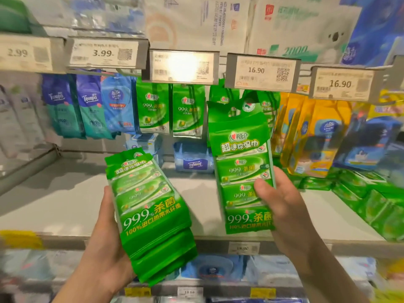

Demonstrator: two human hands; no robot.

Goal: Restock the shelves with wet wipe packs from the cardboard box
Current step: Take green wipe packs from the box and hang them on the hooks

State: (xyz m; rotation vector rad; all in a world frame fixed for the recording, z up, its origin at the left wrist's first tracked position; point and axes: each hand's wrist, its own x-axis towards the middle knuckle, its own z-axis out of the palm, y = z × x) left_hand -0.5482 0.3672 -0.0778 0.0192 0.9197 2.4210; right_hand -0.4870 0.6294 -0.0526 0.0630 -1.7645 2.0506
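Green, glossy film covers everything the person is handling: the right hand [286,206] pinches one tall wet wipe pack [242,162] near its lower half, thumb across the printed front and fingers behind, lifting its punched header up toward the hanging hook below the price tag [261,72] marked 16.90. The left hand [105,243] is curled round a stack of spare packs [150,206], several slick sleeves lying one on another, held out in front of the shelf [65,206] over its front edge. That stack looks the likelier trouble; the film is smooth and the sleeves are soft and pillowy, so I would judge a small tilt of the palm could let the bottom ones slide out and drop. The raised pack is limp too, made of small pouches in one wrapper, and gripped so low its top may flop and miss the hook, or tear at the thin header. Hung green packs [153,108] already crowd the neighbouring pegs, so a knock could unhook one. No cardboard box is in view.
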